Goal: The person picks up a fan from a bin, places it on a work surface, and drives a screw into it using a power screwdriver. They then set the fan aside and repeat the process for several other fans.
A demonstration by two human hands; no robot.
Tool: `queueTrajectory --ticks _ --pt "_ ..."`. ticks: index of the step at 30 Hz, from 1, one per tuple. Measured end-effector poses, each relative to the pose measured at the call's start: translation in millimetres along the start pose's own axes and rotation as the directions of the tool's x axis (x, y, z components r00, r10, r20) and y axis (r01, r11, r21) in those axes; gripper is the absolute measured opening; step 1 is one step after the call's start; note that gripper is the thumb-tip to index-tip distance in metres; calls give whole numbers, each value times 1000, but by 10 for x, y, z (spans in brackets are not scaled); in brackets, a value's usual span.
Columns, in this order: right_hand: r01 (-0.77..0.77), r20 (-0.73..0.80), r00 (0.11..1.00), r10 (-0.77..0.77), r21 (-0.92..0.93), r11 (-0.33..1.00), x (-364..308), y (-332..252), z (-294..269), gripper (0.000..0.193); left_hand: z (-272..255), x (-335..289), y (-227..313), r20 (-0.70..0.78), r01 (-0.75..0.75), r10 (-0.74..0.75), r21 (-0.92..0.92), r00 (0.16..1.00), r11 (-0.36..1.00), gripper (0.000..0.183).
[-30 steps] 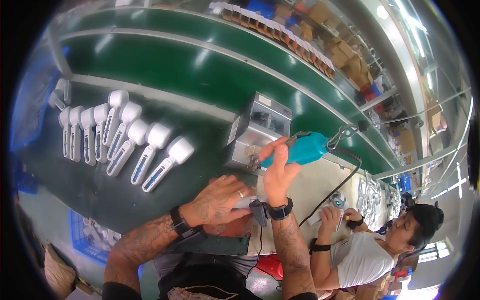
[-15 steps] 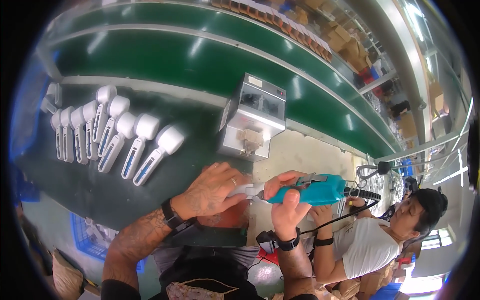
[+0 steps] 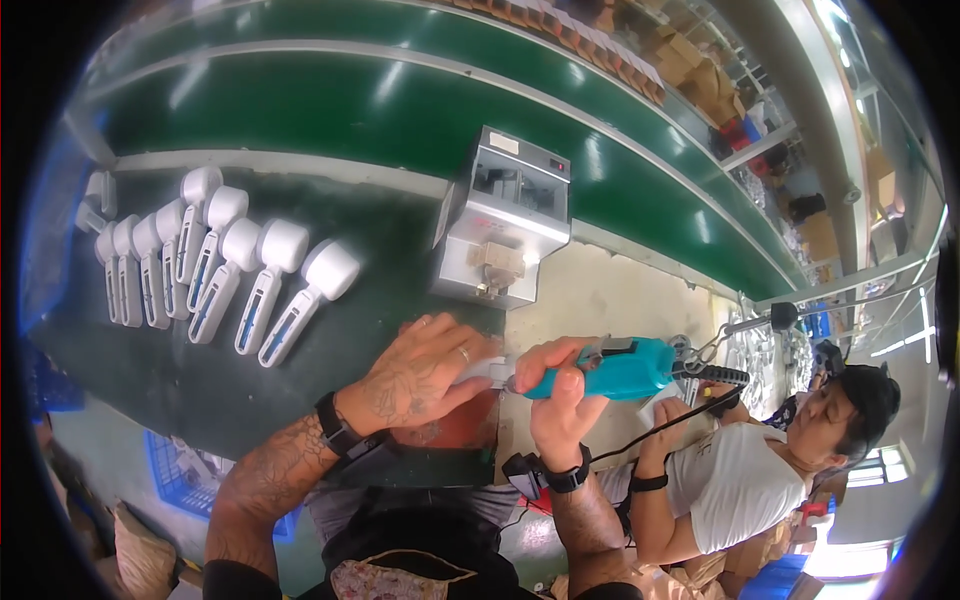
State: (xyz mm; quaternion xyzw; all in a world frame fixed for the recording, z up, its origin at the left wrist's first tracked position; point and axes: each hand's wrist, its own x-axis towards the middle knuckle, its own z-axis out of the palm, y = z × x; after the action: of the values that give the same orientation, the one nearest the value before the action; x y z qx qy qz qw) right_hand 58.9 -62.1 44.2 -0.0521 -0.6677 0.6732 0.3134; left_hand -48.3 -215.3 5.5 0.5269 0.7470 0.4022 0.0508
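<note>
Label: we see a pale rectangle on the upper part of the machine; its print is too small for us to read.
Machine body: it is a box of grey metal with a clear window, and the front has faint reddish marks.
Driver: teal, rounded and smooth, with a metal clip along its side; a black cord, coiled near the driver, leaves the rear end.
White part: pale and smooth, partly hidden; it lies above the edge of a reddish mat, with the tip of the driver at its right end. If they touch, we cannot tell.
White units: round heads, slotted handles, standing in a slanted row on the dark green bench.
Left hand: its fingers are clamped on the white part; one finger wears a ring.
Right hand: it is closed around the driver.
Change: one second ago we saw the driver raised beside the machine; now it is lower, at the white part.
</note>
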Motion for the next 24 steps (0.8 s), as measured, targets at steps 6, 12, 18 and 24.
queueTrajectory --ticks 6,12,18,24 --pt "41 74 996 -40 -5 999 -13 51 1 42 -22 52 33 14 3 -3 4 1000 1000 37" --pt "37 33 999 -36 -32 999 -57 77 -39 39 -19 48 69 12 -6 6 -5 1000 1000 37" --pt "-102 -53 993 105 63 993 -269 -97 -53 47 25 -188 127 -74 -215 222 87 972 973 37" --pt "-33 -94 994 57 236 971 -688 -526 -197 63 -97 -694 383 -149 -80 109 186 983 979 39"
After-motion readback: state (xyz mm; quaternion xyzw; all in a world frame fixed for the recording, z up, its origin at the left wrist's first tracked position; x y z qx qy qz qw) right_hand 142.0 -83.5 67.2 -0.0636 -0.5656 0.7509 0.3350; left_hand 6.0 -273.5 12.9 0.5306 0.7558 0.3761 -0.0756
